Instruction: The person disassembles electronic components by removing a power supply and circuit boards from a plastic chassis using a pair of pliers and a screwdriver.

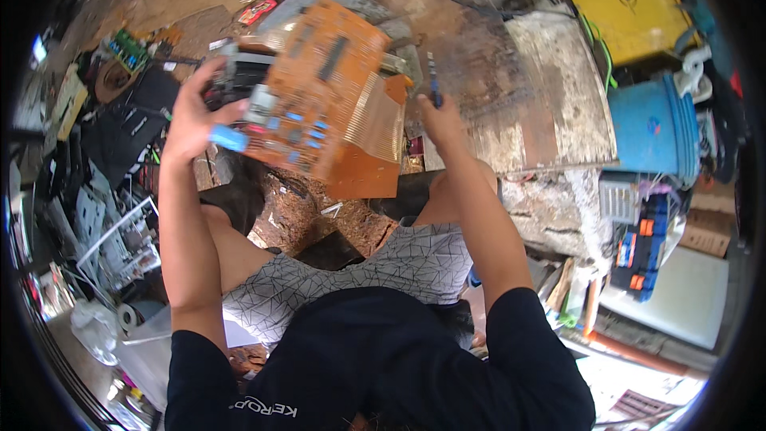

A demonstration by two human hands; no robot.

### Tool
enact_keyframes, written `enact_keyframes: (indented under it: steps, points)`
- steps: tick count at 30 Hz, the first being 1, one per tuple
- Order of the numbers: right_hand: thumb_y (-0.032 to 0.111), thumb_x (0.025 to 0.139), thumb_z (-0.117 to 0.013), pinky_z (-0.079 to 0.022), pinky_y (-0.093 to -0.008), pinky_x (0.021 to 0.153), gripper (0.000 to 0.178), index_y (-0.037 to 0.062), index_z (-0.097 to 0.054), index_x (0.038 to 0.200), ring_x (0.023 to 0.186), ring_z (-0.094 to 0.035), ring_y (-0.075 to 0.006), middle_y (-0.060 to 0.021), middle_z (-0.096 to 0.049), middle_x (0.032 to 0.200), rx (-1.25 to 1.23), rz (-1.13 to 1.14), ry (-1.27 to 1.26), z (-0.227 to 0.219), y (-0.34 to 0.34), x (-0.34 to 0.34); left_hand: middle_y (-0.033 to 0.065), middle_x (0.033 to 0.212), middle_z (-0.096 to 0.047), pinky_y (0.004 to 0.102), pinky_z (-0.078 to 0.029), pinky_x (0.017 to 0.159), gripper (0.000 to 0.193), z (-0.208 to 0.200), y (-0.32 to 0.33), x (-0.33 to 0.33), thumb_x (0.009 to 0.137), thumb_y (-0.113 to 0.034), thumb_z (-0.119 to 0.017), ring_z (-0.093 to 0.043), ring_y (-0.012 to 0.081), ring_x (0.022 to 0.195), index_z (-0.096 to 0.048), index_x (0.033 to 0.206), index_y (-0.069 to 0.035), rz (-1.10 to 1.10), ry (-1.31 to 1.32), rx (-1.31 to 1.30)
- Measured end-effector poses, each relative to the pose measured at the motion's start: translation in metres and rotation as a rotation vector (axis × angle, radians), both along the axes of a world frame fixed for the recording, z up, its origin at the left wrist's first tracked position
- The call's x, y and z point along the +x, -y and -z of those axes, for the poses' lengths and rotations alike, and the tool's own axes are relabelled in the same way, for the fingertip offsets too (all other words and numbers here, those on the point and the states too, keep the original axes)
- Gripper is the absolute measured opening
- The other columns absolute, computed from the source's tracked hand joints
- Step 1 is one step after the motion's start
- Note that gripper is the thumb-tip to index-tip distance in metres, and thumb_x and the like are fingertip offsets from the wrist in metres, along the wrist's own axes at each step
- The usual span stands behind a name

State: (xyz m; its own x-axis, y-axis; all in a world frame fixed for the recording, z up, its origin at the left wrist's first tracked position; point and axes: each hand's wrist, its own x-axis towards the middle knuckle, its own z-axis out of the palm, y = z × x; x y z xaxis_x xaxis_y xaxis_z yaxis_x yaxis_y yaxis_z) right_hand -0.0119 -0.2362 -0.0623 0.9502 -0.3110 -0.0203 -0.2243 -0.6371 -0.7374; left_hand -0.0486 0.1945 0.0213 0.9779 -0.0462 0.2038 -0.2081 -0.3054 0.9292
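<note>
The left hand [194, 118] grips the component-crowded left end of an orange circuit board [323, 84], held aloft beyond the left edge of the worn wooden surface [550, 64]; the right hand [444, 124], fingers closed round a slim screwdriver-like tool [434, 84], is near that edge. The board is probably light and stiff but breakable, and its row of fine wires [373, 126] likely bends easily, so bare outer edges seem the better hold.
</note>
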Motion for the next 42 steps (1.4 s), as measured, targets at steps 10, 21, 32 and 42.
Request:
enact_keyframes:
  steps: [10, 21, 32, 42]
  points:
    - [0.041, 0.081, -0.068, -0.048, -0.045, 0.084, 0.052, 0.003, -0.057, 0.115, 0.096, -0.063, -0.0414, -0.0237, -0.066, 0.097, -0.061, -0.049, -0.182, -0.02, -0.027, -0.002, 0.0101, 0.12, -0.059, 0.0335, -0.05, 0.089, 0.073, 0.034, -0.101, -0.027, 0.074, -0.023, -0.076, -0.06, 0.0203, 0.104, -0.046, 0.137, -0.002, -0.262, 0.019, -0.853]
    - [0.042, 0.064, -0.081, -0.05, -0.0408, 0.092, 0.079, 0.0125, -0.056, 0.133, 0.106, -0.063, -0.0337, -0.0166, -0.066, 0.116, -0.567, -0.63, -0.34, -0.033, -0.036, 0.078, 0.0116, 0.121, -0.059, 0.0361, -0.051, 0.09, 0.067, 0.062, -0.114, -0.069, 0.08, -0.023, -0.07, -0.06, 0.0222, 0.105, -0.044, 0.139, -0.003, -0.403, 0.064, -0.985]
    - [0.04, 0.066, -0.076, -0.05, -0.0415, 0.09, 0.065, 0.0107, -0.063, 0.123, 0.106, -0.063, -0.033, -0.0167, -0.068, 0.112, -0.408, -0.226, -0.185, -0.046, -0.029, 0.13, 0.0131, 0.121, -0.058, 0.0386, -0.052, 0.091, 0.061, 0.053, -0.103, -0.024, 0.086, -0.022, -0.064, -0.059, 0.0241, 0.107, -0.041, 0.14, -0.005, -0.33, 0.069, -1.091]
    - [0.045, 0.079, -0.071, -0.05, -0.0458, 0.086, 0.058, 0.006, -0.062, 0.121, 0.1, -0.065, -0.0377, -0.0226, -0.067, 0.107, -0.459, -0.045, -0.101, -0.021, -0.038, 0.126, 0.0145, 0.122, -0.058, 0.0409, -0.052, 0.091, 0.056, 0.067, -0.109, -0.017, 0.092, -0.021, -0.059, -0.059, 0.0258, 0.109, -0.039, 0.142, -0.006, -0.187, 0.015, -1.26]
